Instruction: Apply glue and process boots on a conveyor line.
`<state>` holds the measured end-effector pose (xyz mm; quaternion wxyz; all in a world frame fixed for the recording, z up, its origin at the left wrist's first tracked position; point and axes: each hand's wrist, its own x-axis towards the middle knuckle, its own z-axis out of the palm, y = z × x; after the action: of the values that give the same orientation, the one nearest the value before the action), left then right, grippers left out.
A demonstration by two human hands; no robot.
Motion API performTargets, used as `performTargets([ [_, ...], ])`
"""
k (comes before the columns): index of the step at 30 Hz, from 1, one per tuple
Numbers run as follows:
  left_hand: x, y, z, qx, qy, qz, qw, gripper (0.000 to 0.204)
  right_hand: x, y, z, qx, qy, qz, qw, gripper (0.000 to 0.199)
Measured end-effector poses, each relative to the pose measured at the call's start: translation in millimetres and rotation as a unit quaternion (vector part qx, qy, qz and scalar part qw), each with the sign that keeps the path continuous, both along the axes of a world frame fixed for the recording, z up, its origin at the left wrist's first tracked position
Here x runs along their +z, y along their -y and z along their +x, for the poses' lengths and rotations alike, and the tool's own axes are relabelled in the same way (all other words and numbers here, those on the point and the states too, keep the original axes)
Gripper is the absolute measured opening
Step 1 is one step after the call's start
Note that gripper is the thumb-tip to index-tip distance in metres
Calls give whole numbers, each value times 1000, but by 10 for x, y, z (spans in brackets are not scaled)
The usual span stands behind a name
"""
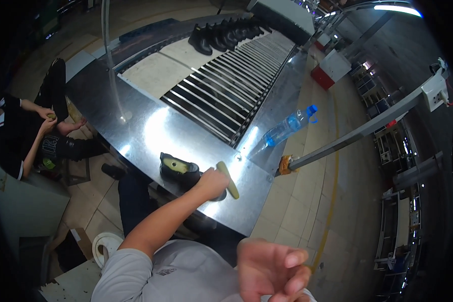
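My left hand [212, 184] is closed in a fist over the metal table, with a long yellow-green insole [228, 179] at its far side. Just left of that hand lies a black shoe [180, 173], its opening turned up and a yellow-green lining showing inside. Under the fist a dark rounded part [219, 196] shows, mostly hidden by the hand. My right hand [272, 269] is raised close to the camera, off the table's near edge. Its fingers are loosely bent and apart, with nothing seen in them.
A slatted roller conveyor [221, 95] runs away across the metal table [136, 121]. Several black shoes [226, 35] stand in a row beside it. A blue-capped plastic bottle [287, 128] lies at the right edge, near a metal post [357, 126]. A co-worker [22, 131] sits at left.
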<state>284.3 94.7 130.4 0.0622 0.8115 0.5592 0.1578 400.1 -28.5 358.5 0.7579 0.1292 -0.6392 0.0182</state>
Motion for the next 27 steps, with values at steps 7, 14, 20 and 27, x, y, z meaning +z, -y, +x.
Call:
performTargets([
  [7,35,-57,-8,-3,-36,-2,999,18,356,-7,73,61,35,-8,997,57],
  [14,-52,13,-105,-7,-35,7,999,18,152,70,-160,65,-29,-44,997,48],
  [20,19,-51,6,-24,-39,9,999,19,-137,229,37,10,22,-108,994,46],
  [27,65,-58,8,-6,-10,0,1000,10,51,47,-171,-2,-92,-13,996,48],
])
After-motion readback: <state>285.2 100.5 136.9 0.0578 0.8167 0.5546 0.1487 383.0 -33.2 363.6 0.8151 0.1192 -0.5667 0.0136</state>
